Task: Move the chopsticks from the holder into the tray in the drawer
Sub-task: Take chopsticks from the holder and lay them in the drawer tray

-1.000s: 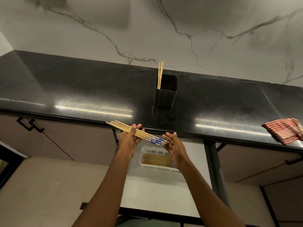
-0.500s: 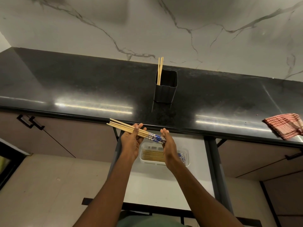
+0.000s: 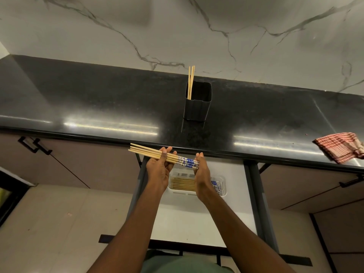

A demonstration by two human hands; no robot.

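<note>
A bundle of several wooden chopsticks (image 3: 149,152) with blue-and-white patterned ends lies across my left hand (image 3: 158,168), which grips it near the middle. My right hand (image 3: 201,170) is flat against the patterned ends, fingers straight. Both hands hover just above the open drawer (image 3: 197,219), below the counter's front edge. In the drawer sits a white tray (image 3: 223,184) holding several chopsticks, partly hidden by my right hand. On the counter stands a black square holder (image 3: 198,107) with a few chopsticks (image 3: 191,79) still upright in its left corner.
The black stone counter (image 3: 98,103) runs the full width under a white marble wall. A red checked cloth (image 3: 340,149) lies at its right end. Closed cabinet doors with black handles (image 3: 34,147) flank the drawer, and pale floor lies to the left.
My right hand closed in from the right until its palm met the patterned ends of the bundle. The bundle stayed level in my left hand above the drawer.
</note>
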